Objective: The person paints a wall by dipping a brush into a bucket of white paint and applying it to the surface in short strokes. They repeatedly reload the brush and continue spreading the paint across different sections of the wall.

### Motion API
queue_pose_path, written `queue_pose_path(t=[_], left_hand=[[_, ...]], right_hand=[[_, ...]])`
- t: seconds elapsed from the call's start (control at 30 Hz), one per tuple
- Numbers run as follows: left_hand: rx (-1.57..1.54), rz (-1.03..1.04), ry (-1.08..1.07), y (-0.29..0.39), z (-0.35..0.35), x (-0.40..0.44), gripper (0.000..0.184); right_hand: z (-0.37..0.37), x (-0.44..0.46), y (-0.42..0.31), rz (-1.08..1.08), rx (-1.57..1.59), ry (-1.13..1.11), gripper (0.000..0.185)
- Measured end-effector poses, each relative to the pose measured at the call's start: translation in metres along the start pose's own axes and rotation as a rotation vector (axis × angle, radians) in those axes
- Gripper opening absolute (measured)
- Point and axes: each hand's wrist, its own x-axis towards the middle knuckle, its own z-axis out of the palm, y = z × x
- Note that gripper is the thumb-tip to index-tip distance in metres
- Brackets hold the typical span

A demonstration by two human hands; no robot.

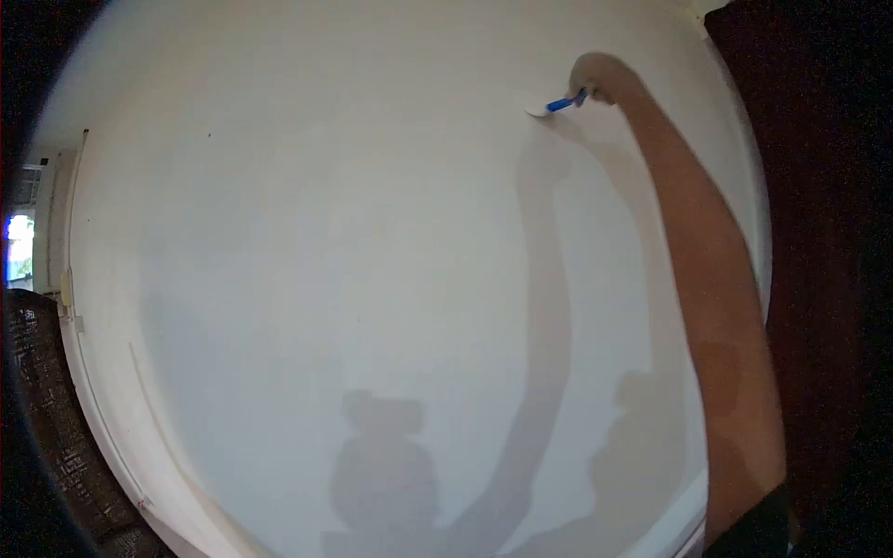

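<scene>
My right hand (595, 80) is raised high on the right, its fingers closed round the blue handle of a brush (560, 104). The brush's pale, flared end points left and meets the white wall (372, 223), or lies very close to it; its fine detail is too small to make out. My bare right arm reaches up from the lower right, with a dark sleeve at the bottom edge. My left hand is out of the picture.
Shadows of my head and arm fall across the wall's lower middle and right. A dark brown surface (819, 251) borders the wall on the right. At far left are a bright window (20, 249) and a dark patterned piece of furniture (60, 418).
</scene>
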Motion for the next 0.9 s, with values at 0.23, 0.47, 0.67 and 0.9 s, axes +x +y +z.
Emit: queue_pose_path(t=[0.23, 0.47, 0.67, 0.9], left_hand=[[0.015, -0.137, 0.026, -0.037, -0.002, -0.047, 0.027], [0.009, -0.166, 0.012, -0.044, 0.016, -0.049, 0.027], [0.018, -0.178, -0.014, -0.052, 0.025, -0.056, 0.027], [0.018, -0.18, -0.031, -0.042, 0.019, -0.053, 0.028]], right_hand=[[-0.055, 0.007, -0.043, 1.023, 0.354, -0.231, 0.021], [-0.077, -0.001, -0.062, 1.041, 0.625, -0.182, 0.02], [0.029, -0.003, -0.075, 0.887, -0.031, 0.156, 0.02], [-0.108, -0.01, -0.175, 1.096, 0.406, -0.375, 0.025]])
